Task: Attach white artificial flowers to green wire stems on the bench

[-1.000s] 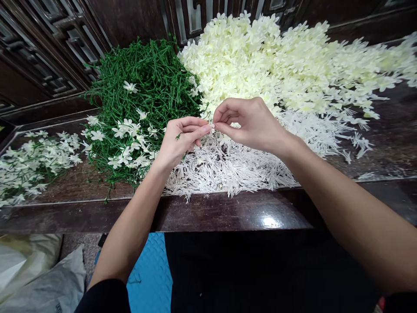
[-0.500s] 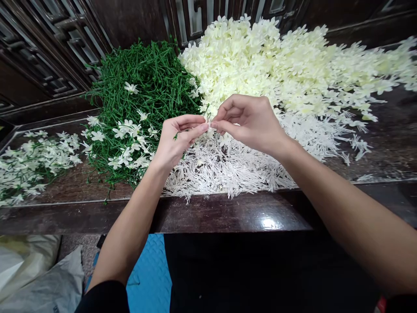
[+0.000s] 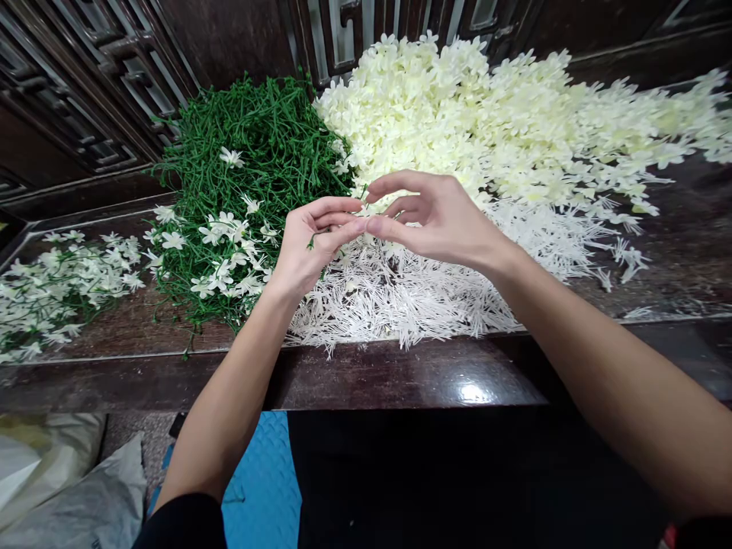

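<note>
My left hand (image 3: 312, 240) is closed on a thin green plastic stem (image 3: 310, 242); a bit of it pokes out beside the palm. Most of the stem is hidden by the fingers. My right hand (image 3: 428, 213) meets it, thumb tip against thumb tip, with the index finger arched away from the thumb. I see nothing gripped in the right hand. Below and behind the hands lies a heap of white stringy stamen pieces (image 3: 400, 297). Cream-white artificial petals (image 3: 457, 114) are piled beyond them, and a mound of green stems (image 3: 257, 145) rises to the left.
Several assembled white flowers (image 3: 220, 232) lie on the green mound. More flowers on stems (image 3: 69, 282) rest at the far left. The dark wooden bench (image 3: 400, 377) has a carved back panel. Pale sacks (image 3: 85, 488) and a blue mat (image 3: 263, 480) are on the floor.
The right index finger has lifted away from the thumb, loosening the earlier pinch. My left hand has stayed almost in place around the stem.
</note>
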`<state>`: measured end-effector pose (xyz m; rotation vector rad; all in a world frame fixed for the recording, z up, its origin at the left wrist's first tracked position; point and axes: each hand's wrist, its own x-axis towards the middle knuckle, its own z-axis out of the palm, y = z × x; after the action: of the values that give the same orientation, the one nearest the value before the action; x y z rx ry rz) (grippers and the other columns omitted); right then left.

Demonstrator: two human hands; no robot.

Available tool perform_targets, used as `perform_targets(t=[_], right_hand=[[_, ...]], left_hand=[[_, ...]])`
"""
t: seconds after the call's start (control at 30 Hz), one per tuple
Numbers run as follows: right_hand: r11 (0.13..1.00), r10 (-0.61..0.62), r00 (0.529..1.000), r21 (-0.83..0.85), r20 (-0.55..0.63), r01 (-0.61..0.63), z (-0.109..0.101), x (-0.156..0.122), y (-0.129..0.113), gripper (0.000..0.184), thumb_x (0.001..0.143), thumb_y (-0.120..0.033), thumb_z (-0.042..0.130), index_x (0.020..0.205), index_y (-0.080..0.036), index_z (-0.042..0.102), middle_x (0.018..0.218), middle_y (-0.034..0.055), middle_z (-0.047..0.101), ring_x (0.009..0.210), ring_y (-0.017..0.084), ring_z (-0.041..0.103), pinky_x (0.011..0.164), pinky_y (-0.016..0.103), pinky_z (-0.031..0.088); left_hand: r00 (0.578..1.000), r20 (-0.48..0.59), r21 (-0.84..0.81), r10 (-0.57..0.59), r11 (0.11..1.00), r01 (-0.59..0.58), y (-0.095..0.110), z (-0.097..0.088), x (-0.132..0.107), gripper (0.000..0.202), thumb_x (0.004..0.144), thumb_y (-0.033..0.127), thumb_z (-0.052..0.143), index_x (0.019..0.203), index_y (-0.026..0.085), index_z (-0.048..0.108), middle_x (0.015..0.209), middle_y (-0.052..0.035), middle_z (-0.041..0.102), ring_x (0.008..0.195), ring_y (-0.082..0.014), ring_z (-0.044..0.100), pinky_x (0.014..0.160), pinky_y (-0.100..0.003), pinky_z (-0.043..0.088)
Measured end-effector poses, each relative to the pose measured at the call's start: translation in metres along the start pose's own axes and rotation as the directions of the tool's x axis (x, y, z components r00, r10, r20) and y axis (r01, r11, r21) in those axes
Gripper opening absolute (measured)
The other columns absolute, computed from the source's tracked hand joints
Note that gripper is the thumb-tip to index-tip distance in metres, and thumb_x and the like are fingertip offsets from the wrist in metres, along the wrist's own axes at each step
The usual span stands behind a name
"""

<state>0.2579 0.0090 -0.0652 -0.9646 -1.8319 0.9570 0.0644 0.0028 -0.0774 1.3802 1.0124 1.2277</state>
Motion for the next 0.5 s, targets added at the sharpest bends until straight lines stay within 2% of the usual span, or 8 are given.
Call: perform_targets(t=[0.07,0.13,0.23,0.33,0.5], right_hand=[[0.999,0.020,0.998,-0.034,0.064,-0.017,-0.0001,0.0003,0.0009,0.045,0.075,-0.048,0.088,0.105,-0.017,0.077,0.113,0.0110,0.075,0.092,0.026,0.072,0.078,0.043,0.062],[1.000,-0.001,0.994,-0.013,0.105,0.003,-0.0006,0.0002,0.0010,0.036,0.079,-0.050,0.084,0.095,-0.018,0.079,0.099,0.0091,0.077,0.086,0.025,0.072,0.077,0.043,0.062],[0.998,-0.034,0.994,0.047,0.101,0.030,-0.0026,0.0000,-0.0011,0.026,0.083,-0.047,0.081,0.084,-0.021,0.078,0.083,0.0048,0.077,0.073,0.020,0.071,0.070,0.040,0.061],[0.999,-0.007,0.995,0.043,0.095,0.003,-0.0053,0.0004,-0.0033,0.019,0.082,-0.040,0.082,0.076,-0.023,0.076,0.074,0.0034,0.075,0.067,0.019,0.069,0.069,0.040,0.061],[0.997,0.072,0.997,-0.002,0.021,-0.072,-0.0080,0.0025,-0.0009,0.012,0.082,-0.030,0.080,0.077,-0.022,0.072,0.071,0.0042,0.071,0.065,0.020,0.067,0.068,0.044,0.060]], left_hand=[[1.000,0.020,0.006,-0.011,1.000,0.011,0.0012,0.0001,0.0000,0.031,0.063,0.029,0.093,0.089,0.020,0.077,0.073,-0.0019,0.076,0.055,-0.0083,0.055,0.048,-0.022,0.042],[0.999,0.020,0.018,-0.026,1.000,0.025,0.0027,0.0001,-0.0007,0.033,0.062,0.030,0.093,0.088,0.020,0.076,0.072,-0.0017,0.076,0.051,-0.0070,0.050,0.045,-0.022,0.037],[0.999,0.013,0.015,-0.053,0.999,0.052,0.0049,0.0000,-0.0029,0.031,0.064,0.030,0.093,0.087,0.020,0.075,0.070,-0.0005,0.074,0.047,-0.0052,0.042,0.043,-0.023,0.029],[0.995,0.020,0.025,-0.095,0.995,0.094,0.0060,0.0000,-0.0049,0.029,0.068,0.028,0.091,0.091,0.020,0.074,0.070,-0.0001,0.072,0.046,-0.0042,0.037,0.043,-0.023,0.024],[0.984,0.041,0.110,-0.174,0.979,0.169,0.0080,-0.0009,-0.0046,0.034,0.073,0.019,0.087,0.103,0.016,0.071,0.066,0.0026,0.062,0.055,-0.0065,0.047,0.054,-0.025,0.037]])
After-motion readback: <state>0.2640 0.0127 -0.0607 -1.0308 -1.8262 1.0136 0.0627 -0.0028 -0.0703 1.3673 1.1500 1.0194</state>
